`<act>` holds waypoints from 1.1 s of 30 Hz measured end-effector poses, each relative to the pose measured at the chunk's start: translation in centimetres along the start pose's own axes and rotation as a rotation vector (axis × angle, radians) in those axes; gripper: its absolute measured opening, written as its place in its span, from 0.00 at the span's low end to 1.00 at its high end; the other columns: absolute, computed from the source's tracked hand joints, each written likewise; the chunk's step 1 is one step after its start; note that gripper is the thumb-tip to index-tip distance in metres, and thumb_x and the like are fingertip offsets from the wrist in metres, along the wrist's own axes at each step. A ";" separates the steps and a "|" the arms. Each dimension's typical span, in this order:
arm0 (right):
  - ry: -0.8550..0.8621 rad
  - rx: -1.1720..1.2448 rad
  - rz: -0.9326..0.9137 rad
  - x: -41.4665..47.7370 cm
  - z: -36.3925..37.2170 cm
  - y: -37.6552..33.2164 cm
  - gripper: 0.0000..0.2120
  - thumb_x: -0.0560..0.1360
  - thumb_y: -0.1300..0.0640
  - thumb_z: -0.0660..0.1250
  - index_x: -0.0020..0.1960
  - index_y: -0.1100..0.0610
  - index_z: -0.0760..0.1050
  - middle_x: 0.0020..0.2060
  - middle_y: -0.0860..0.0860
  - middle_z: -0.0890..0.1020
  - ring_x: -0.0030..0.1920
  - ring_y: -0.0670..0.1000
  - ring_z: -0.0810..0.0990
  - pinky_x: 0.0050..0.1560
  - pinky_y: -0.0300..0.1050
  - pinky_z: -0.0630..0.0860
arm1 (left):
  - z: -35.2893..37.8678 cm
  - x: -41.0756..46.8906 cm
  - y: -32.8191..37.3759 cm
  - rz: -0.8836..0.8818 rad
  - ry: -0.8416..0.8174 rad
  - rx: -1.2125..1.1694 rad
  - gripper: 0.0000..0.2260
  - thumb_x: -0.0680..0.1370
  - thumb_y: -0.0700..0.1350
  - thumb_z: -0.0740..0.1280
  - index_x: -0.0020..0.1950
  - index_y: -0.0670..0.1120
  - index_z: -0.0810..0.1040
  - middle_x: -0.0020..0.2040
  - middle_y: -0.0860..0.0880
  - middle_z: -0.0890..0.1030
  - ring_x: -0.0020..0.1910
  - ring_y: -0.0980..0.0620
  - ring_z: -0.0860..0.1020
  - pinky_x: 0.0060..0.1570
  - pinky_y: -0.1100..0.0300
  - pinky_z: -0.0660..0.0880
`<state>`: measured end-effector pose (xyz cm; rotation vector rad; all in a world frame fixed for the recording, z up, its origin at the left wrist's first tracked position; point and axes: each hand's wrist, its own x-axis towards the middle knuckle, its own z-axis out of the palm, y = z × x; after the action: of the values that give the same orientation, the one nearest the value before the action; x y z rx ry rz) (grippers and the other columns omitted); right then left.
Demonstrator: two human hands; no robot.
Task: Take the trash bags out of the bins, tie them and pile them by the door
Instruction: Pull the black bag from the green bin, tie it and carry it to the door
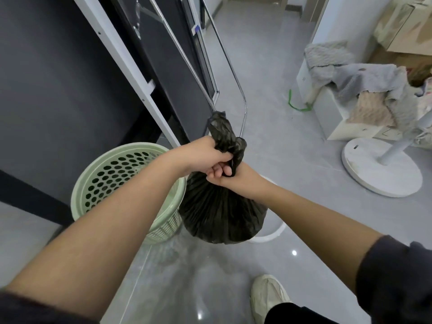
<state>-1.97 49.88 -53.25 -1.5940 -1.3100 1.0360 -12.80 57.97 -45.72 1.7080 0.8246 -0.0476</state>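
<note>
Black trash bag [222, 211] beside green bin [112, 176]

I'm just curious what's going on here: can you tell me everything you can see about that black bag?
The trash bag is thin, dark, crinkled plastic, bulging round and full below. Its top is gathered into a twisted neck that sticks upward. The left hand and right hand both grip that neck. It is upright beside the green perforated bin.
</note>
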 end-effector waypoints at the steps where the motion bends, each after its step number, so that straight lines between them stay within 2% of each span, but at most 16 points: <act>1: 0.005 -0.004 -0.008 0.3 0.3 0.0 0.04 0.72 0.55 0.72 0.42 0.51 0.77 0.38 0.41 0.79 0.43 0.38 0.78 0.53 0.34 0.74 | -0.1 0.1 -0.2 0.011 0.010 -0.031 0.10 0.79 0.39 0.61 0.40 0.38 0.76 0.32 0.45 0.81 0.26 0.52 0.71 0.30 0.60 0.71; 4: 0.057 -0.023 -0.032 0.9 0.7 0.4 0.09 0.73 0.55 0.70 0.38 0.43 0.76 0.38 0.39 0.80 0.47 0.41 0.79 0.58 0.42 0.75 | -0.4 0.5 -0.5 0.051 0.022 -0.056 0.08 0.79 0.38 0.61 0.43 0.38 0.76 0.34 0.44 0.80 0.27 0.51 0.69 0.28 0.61 0.68; 7: 0.090 -0.065 -0.032 1.2 0.6 0.7 0.09 0.77 0.53 0.65 0.40 0.41 0.74 0.45 0.46 0.81 0.53 0.49 0.79 0.60 0.50 0.74 | -0.6 0.4 -0.3 0.069 -0.001 -0.090 0.09 0.79 0.38 0.60 0.44 0.36 0.77 0.33 0.45 0.81 0.27 0.52 0.69 0.25 0.65 0.67; 10: 0.122 0.004 0.054 1.1 0.5 0.9 0.05 0.79 0.53 0.62 0.46 0.45 0.75 0.49 0.48 0.80 0.55 0.48 0.77 0.59 0.42 0.72 | -0.9 0.2 -1.2 0.068 0.076 -0.173 0.08 0.79 0.38 0.60 0.45 0.37 0.76 0.30 0.48 0.81 0.25 0.54 0.70 0.24 0.66 0.67; 12: 0.141 0.056 0.099 0.9 0.3 1.3 0.06 0.79 0.53 0.62 0.52 0.51 0.77 0.52 0.49 0.81 0.56 0.47 0.77 0.60 0.43 0.72 | -0.7 -0.1 -2.8 0.080 0.208 -0.242 0.06 0.79 0.39 0.60 0.50 0.38 0.75 0.34 0.47 0.81 0.26 0.53 0.71 0.25 0.64 0.68; 15: 0.188 0.107 0.213 0.8 -0.3 1.5 0.11 0.79 0.51 0.61 0.56 0.55 0.77 0.52 0.51 0.81 0.57 0.51 0.78 0.61 0.49 0.72 | 1.6 -0.8 -7.2 0.040 0.457 -0.135 0.06 0.79 0.41 0.62 0.56 0.46 0.73 0.41 0.47 0.81 0.32 0.54 0.75 0.33 0.60 0.72; 17: 0.250 0.119 0.279 0.9 -0.6 1.4 0.13 0.79 0.49 0.60 0.56 0.57 0.76 0.52 0.53 0.81 0.57 0.53 0.78 0.61 0.50 0.72 | 4.5 -1.5 -10.1 0.047 0.524 -0.005 0.09 0.77 0.42 0.66 0.56 0.48 0.74 0.45 0.49 0.80 0.39 0.53 0.77 0.44 0.55 0.75; 18: 0.280 0.117 0.314 1.0 -0.5 1.3 0.16 0.79 0.48 0.60 0.57 0.58 0.76 0.53 0.55 0.81 0.57 0.55 0.78 0.61 0.51 0.73 | 6.1 -1.9 -11.1 0.062 0.521 0.079 0.13 0.75 0.45 0.68 0.59 0.48 0.74 0.50 0.49 0.78 0.45 0.52 0.77 0.51 0.54 0.75; 19: 0.302 0.111 0.357 1.2 -0.4 1.2 0.17 0.78 0.48 0.60 0.56 0.60 0.75 0.53 0.57 0.81 0.56 0.56 0.78 0.60 0.52 0.73 | 7.5 -2.3 -11.6 0.068 0.503 0.184 0.22 0.72 0.52 0.69 0.63 0.47 0.72 0.57 0.49 0.76 0.54 0.51 0.76 0.59 0.53 0.72; 21: 0.333 0.066 0.446 1.5 0.2 1.0 0.16 0.78 0.48 0.59 0.51 0.61 0.74 0.52 0.59 0.80 0.54 0.59 0.78 0.59 0.54 0.74 | 10.3 -2.5 -11.7 0.030 0.449 0.343 0.42 0.65 0.66 0.66 0.73 0.48 0.60 0.71 0.49 0.65 0.70 0.51 0.64 0.69 0.51 0.64; 22: 0.342 0.038 0.480 1.6 0.5 0.9 0.14 0.77 0.48 0.59 0.48 0.59 0.73 0.51 0.59 0.80 0.53 0.60 0.78 0.60 0.55 0.74 | 11.4 -2.3 -11.4 -0.019 0.423 0.389 0.49 0.63 0.70 0.64 0.76 0.48 0.53 0.75 0.50 0.58 0.75 0.51 0.56 0.72 0.50 0.58; 24: 0.333 -0.019 0.524 1.8 0.8 0.5 0.11 0.74 0.50 0.58 0.43 0.57 0.73 0.47 0.58 0.81 0.51 0.62 0.78 0.58 0.54 0.75 | 12.6 -1.6 -11.2 -0.122 0.420 0.414 0.54 0.62 0.72 0.65 0.77 0.50 0.42 0.78 0.51 0.45 0.77 0.51 0.45 0.75 0.47 0.49; 26: 0.279 -0.148 0.494 1.7 0.3 0.0 0.12 0.74 0.52 0.57 0.42 0.59 0.74 0.44 0.59 0.80 0.49 0.62 0.79 0.50 0.47 0.74 | 12.4 -0.7 -11.5 -0.163 0.485 0.406 0.52 0.65 0.68 0.67 0.77 0.49 0.41 0.79 0.50 0.44 0.77 0.49 0.45 0.74 0.46 0.50; 29: 0.189 -0.442 0.413 1.3 -0.9 0.1 0.13 0.76 0.53 0.55 0.44 0.60 0.73 0.46 0.61 0.80 0.45 0.62 0.78 0.43 0.46 0.72 | 10.6 -0.3 -13.1 -0.104 0.587 0.438 0.38 0.72 0.54 0.66 0.76 0.46 0.51 0.77 0.46 0.56 0.75 0.46 0.56 0.71 0.47 0.59; 31: 0.134 -0.664 0.378 0.7 -1.2 0.0 0.13 0.77 0.52 0.54 0.45 0.58 0.73 0.49 0.58 0.79 0.46 0.61 0.77 0.44 0.47 0.72 | 9.8 -0.6 -14.0 -0.045 0.660 0.427 0.31 0.75 0.46 0.63 0.75 0.46 0.55 0.76 0.46 0.60 0.74 0.46 0.59 0.70 0.48 0.62; 33: 0.131 -0.862 0.274 0.6 -1.3 -0.1 0.14 0.77 0.52 0.55 0.51 0.58 0.75 0.55 0.57 0.76 0.54 0.61 0.75 0.50 0.49 0.71 | 9.8 -1.1 -14.1 0.000 0.702 0.430 0.30 0.76 0.48 0.63 0.75 0.46 0.56 0.76 0.46 0.58 0.75 0.47 0.56 0.71 0.49 0.60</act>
<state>-0.67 50.37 -52.79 -2.4831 -1.5784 0.4965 -17.46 49.98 -60.19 2.1634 1.4033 0.4249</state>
